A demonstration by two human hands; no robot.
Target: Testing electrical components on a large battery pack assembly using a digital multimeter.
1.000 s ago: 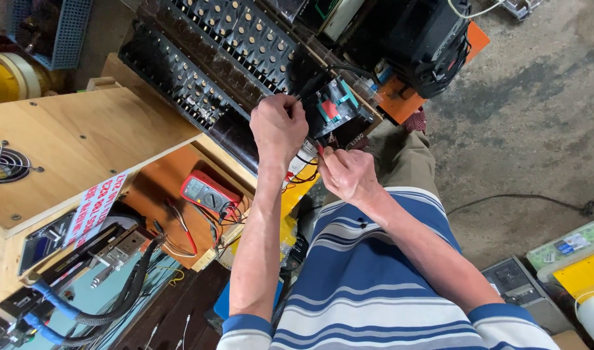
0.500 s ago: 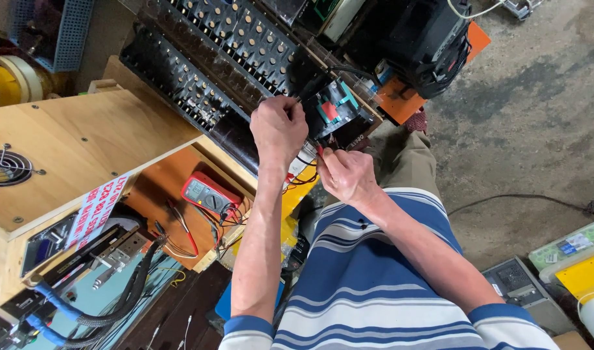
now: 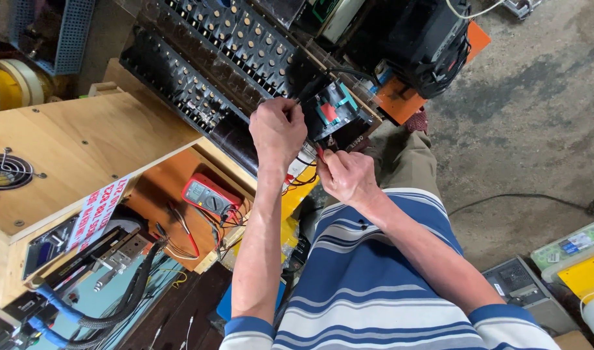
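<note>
My left hand (image 3: 277,129) is closed around a thin black probe (image 3: 304,97) whose tip points at a black module with teal and red parts (image 3: 336,113). Just below, my right hand (image 3: 349,176) pinches a red probe (image 3: 319,153) close to the same module. The two hands almost touch. Red and black leads run down from them to a red multimeter (image 3: 209,194) lying in an orange recess of the wooden box. Behind the hands stretches a long black rack of cells with brass terminals (image 3: 225,45).
A plywood box (image 3: 83,142) with a round fan grille (image 3: 8,172) stands at the left. Braided cables (image 3: 115,304) hang below it. A black device on an orange plate (image 3: 433,39) sits at the top right. Plastic cases (image 3: 569,253) lie on the concrete floor at the right.
</note>
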